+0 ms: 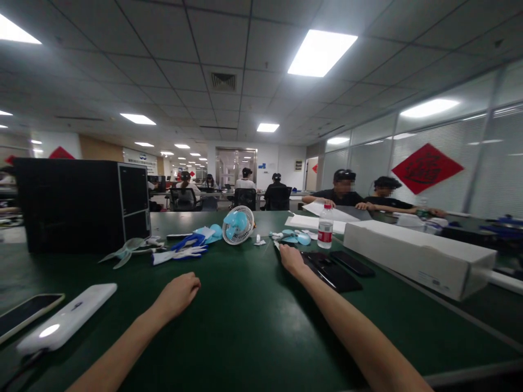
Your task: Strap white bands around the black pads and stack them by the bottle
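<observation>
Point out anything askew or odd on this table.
The small fan sits tilted on the tabletop with no stand visible, so it looks unmounted. A clear blade-like piece lies loose by the black case. No spill shows.

The ceiling (216, 32), at twelve o'clock, is made of greyish panels, and one bright light panel (322, 53) is set into it at one o'clock. A square air vent (224, 81) is at eleven. Between two and three o'clock stands a glass wall (478, 141) with blinds, bearing a red diamond-shaped decoration (427, 168). The green table (237, 326) occupies six o'clock.
</observation>
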A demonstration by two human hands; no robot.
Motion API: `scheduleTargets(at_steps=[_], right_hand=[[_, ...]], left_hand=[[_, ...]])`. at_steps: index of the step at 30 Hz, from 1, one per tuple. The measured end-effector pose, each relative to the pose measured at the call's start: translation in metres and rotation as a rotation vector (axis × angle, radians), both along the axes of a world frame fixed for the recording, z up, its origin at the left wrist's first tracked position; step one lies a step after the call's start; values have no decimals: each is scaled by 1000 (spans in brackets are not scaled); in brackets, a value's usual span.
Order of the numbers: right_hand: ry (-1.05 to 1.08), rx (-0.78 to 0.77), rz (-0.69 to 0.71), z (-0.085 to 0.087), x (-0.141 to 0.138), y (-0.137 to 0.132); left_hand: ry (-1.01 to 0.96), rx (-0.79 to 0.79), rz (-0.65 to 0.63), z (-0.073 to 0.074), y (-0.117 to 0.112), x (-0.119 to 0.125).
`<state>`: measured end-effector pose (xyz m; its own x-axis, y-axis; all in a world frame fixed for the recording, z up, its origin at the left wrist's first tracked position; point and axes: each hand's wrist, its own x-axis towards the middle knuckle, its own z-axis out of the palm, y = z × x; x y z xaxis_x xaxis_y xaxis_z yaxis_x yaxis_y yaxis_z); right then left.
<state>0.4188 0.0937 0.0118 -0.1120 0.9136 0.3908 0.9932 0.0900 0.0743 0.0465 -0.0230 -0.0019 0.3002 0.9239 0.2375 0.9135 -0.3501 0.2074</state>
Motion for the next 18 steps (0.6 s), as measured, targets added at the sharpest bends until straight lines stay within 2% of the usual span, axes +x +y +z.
scheduleTargets(at_steps=[3, 7, 10, 12, 15, 18], right_hand=[[6, -39, -3, -2, 0, 2], [46, -21, -54, 10, 20, -2], [70, 24, -132, 23, 56, -11], [112, 19, -246, 27, 86, -19], [210, -82, -401, 23, 125, -26], [253, -130, -432, 14, 144, -27]], left_hand=[[-6, -12, -3, -1, 1, 0], [-8, -18, 0, -4, 4, -2], [-20, -22, -8, -5, 5, -4], [-28, -33, -18, -6, 5, -3], [-31, -62, -20, -7, 7, -3], [-21, -67, -12, -9, 9, -2]])
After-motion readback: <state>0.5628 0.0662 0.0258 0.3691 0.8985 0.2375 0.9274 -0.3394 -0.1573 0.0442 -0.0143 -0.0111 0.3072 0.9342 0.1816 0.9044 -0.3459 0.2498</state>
